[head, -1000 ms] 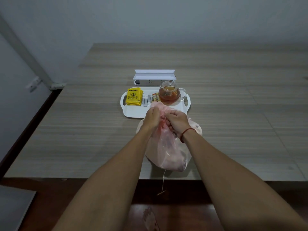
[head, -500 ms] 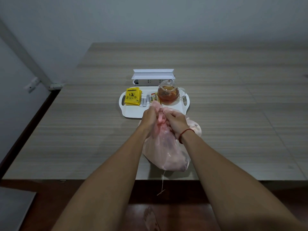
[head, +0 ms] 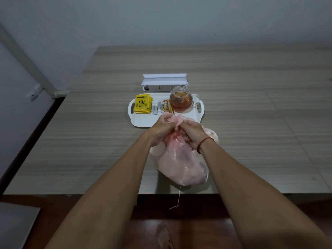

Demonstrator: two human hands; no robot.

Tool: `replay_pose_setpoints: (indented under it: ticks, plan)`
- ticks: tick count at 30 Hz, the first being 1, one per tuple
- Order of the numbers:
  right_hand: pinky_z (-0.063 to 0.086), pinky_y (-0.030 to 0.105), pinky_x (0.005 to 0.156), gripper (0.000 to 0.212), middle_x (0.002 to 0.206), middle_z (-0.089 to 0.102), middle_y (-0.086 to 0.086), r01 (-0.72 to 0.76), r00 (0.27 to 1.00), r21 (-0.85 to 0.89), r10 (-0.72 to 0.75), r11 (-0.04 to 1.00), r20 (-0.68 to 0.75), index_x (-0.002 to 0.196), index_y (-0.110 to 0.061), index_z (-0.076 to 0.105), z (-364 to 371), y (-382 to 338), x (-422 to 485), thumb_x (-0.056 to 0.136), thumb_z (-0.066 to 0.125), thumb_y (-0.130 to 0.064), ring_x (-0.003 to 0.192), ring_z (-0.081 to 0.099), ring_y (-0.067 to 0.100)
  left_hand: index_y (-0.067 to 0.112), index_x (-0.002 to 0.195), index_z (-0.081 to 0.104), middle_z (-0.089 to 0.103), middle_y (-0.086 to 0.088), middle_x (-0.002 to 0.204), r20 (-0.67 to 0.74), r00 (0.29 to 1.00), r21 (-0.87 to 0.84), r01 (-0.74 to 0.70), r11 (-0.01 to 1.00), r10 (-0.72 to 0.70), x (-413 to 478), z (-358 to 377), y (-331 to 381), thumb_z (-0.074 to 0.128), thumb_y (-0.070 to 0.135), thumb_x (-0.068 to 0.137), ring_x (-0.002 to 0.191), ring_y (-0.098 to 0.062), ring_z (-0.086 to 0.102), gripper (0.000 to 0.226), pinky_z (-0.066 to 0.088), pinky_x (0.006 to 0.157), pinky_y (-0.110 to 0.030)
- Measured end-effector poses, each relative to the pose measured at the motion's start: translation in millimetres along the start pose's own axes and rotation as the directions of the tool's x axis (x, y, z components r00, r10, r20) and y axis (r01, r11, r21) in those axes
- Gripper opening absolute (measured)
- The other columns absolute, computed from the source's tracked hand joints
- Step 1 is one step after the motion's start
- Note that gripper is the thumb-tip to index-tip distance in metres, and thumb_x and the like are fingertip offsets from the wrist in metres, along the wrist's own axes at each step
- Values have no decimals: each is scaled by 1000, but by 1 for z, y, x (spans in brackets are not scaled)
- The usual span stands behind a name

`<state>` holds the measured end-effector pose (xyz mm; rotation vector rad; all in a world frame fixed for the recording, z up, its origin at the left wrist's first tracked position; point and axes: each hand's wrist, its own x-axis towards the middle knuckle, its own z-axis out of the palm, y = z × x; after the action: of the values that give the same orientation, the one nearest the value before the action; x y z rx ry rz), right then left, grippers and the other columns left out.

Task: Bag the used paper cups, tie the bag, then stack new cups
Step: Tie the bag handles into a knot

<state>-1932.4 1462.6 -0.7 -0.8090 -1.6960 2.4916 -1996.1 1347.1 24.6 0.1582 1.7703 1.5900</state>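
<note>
The wooden table (head: 251, 87) fills the room's corner under a plain grey wall; the pink bag (head: 181, 164) lies near its front edge, long axis running from that edge toward the white tray (head: 143, 121), gathered neck pointing at the tray; the left hand (head: 161, 129) and right hand (head: 192, 132) both pinch that neck, the bag's bulk below them; a thread (head: 178, 196) dangles over the table's edge.
</note>
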Motion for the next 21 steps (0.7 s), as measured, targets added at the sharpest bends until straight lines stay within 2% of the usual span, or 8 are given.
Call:
replay_pose_setpoints:
  ticks: [2,3,5,9,12,15,18,21]
  plan:
    - [19,12,27,24,45,53,-2,-26,999,4,26,1000,43,68,-11,64,0,0,0,92,57,-14,28,29,3,4,129,50,60,-6,75,58,998,35,-7,999,5,-1,-1,1,51,7,96,61,-12,57,34,51,58,-20]
    - [19,12,28,23,46,54,-1,-43,997,1,42,999,57,70,-10,63,0,-1,1,92,56,-14,29,29,3,6,117,58,59,-6,74,80,997,48,-12,999,8,-2,-2,1,50,8,96,62,-12,56,22,50,61,-21]
    - [18,14,28,20,51,58,0,-77,994,14,76,997,79,75,-8,63,-1,-3,2,93,55,-12,33,31,2,9,96,63,58,-5,70,85,996,63,-19,998,13,-4,-4,1,49,4,96,57,-11,54,15,50,58,-18]
    - [17,15,30,16,57,61,4,-141,986,23,139,990,91,78,-7,62,-2,-7,2,91,53,-12,36,32,3,6,100,66,60,-5,63,8,1000,21,-21,1000,21,-5,-5,-2,54,3,95,46,-9,54,14,50,49,-16]
    - [18,15,29,19,64,59,4,-168,982,99,157,981,106,81,-11,59,0,-7,2,92,50,-24,38,33,4,5,90,72,64,-4,63,-132,991,39,-31,999,36,-2,-4,-5,60,6,91,48,-9,56,12,51,50,-16]
    - [20,14,30,23,65,56,4,-95,991,80,86,992,106,91,-13,59,3,-2,2,92,55,-36,38,34,3,5,90,73,66,1,56,-218,975,15,-32,999,35,1,-2,-7,65,11,89,45,-6,58,10,51,50,-15]
    - [22,12,29,20,67,56,8,31,999,29,-32,999,30,99,-9,63,5,4,2,94,58,-28,34,35,1,11,81,73,67,6,51,-240,970,-1,-37,999,36,3,-1,-8,67,12,88,41,0,59,9,48,46,-11]
    - [22,13,28,18,66,53,10,61,997,79,-58,995,-44,106,-8,62,6,8,2,97,53,-21,31,33,0,17,81,74,67,8,52,-233,972,-21,-30,999,24,3,0,-8,69,18,87,41,1,58,8,46,45,-10]
